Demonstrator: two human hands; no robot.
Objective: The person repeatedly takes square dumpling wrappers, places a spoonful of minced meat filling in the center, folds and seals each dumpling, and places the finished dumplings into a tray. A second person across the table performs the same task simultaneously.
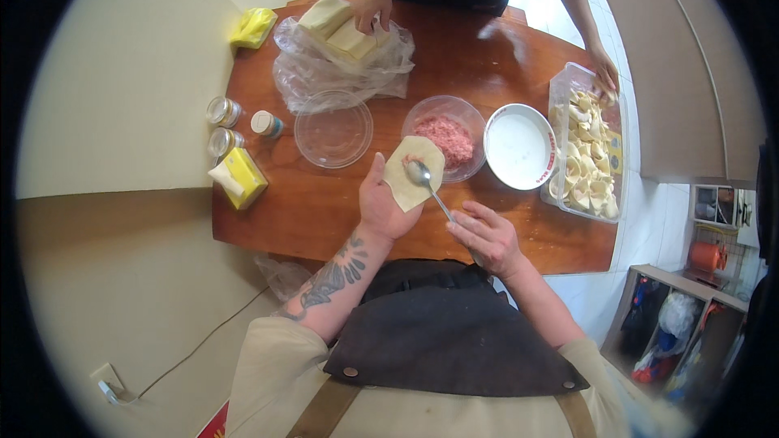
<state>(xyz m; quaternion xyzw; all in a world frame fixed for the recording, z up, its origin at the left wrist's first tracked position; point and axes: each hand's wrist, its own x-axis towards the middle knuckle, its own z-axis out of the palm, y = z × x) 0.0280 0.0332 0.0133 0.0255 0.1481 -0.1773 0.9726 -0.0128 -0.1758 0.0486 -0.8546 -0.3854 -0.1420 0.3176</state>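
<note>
A dough wrapper lies on the open palm of my left hand. My right hand grips a metal spoon, its bowl resting on the wrapper beside a little pink minced meat. Just beyond the wrapper stands a clear round bowl holding more minced meat. Right of it is a white bowl with red marks near its rim and whitish contents. A clear plastic box of folded dumplings stands at the table's right side.
Across the wooden table, a co-worker has one hand at stacked wrappers on a plastic bag, the other at the box. A clear lid, small jars and yellow tissue packs are at the left.
</note>
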